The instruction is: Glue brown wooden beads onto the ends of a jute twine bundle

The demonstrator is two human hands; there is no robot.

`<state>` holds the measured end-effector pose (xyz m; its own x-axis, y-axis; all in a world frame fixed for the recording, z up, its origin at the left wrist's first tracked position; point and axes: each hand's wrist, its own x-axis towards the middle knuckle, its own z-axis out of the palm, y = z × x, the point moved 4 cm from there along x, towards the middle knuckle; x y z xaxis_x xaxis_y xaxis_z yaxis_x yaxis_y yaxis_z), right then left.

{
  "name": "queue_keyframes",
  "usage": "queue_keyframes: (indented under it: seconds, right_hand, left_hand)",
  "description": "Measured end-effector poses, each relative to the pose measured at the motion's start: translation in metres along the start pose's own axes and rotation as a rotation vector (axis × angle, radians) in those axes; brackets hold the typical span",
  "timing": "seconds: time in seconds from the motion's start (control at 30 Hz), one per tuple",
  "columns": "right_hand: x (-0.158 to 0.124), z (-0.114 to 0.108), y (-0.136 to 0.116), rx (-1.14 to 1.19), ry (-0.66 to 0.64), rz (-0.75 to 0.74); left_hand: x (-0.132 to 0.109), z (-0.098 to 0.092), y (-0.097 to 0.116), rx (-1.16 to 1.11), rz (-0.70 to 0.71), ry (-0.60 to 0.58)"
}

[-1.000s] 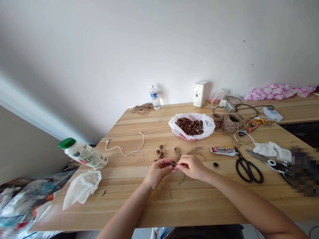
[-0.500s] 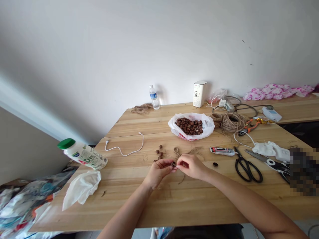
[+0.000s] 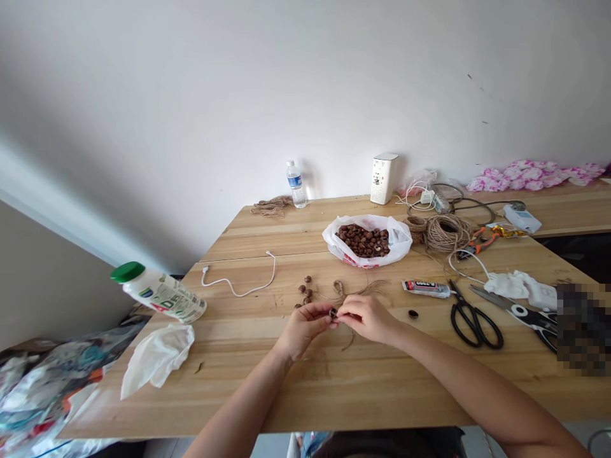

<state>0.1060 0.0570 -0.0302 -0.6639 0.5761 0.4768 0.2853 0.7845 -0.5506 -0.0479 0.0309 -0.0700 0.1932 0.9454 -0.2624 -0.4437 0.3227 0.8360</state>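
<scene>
Between thumb and fingers my left hand (image 3: 305,327) pinches a small brown nut shell (image 3: 333,313), its dark hollow side showing. My right hand (image 3: 365,318) is closed at the shell's right edge; whatever its fingertips hold is too small to make out. Just behind the hands lie a knotted twine piece (image 3: 338,288) with loose strands and several brown nuts (image 3: 308,293). Farther back, a white plastic bag (image 3: 398,245) holds many brown shells (image 3: 363,240). A single half shell (image 3: 413,313) rests on the table right of my right hand.
On the wooden table (image 3: 229,388), a glue tube (image 3: 426,289), black scissors (image 3: 475,322), larger shears (image 3: 520,313) and twine rolls (image 3: 446,233) lie right. A green-capped bottle (image 3: 165,296), white cloth (image 3: 160,356) and white cable (image 3: 238,292) lie left. A water bottle (image 3: 296,186) stands behind.
</scene>
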Motion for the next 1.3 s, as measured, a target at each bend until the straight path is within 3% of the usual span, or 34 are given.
queue_keyframes:
  seconds: [0.97, 1.07, 1.2, 1.3]
  right_hand:
    - [0.002, -0.005, -0.01, -0.082, -0.031, 0.004]
    - [0.007, -0.023, -0.012, -0.09, -0.001, 0.0]
    - [0.006, -0.08, 0.0, -0.143, 0.092, 0.113]
    - [-0.014, -0.114, 0.021, -0.297, -0.041, 0.312]
  left_hand:
    - [-0.001, 0.002, 0.001, 0.02, -0.017, 0.001]
    - [-0.001, 0.002, 0.001, 0.025, -0.017, 0.001]
    - [-0.002, 0.002, 0.0, 0.023, -0.033, 0.023]
    - [-0.002, 0.002, 0.0, 0.013, -0.04, 0.021]
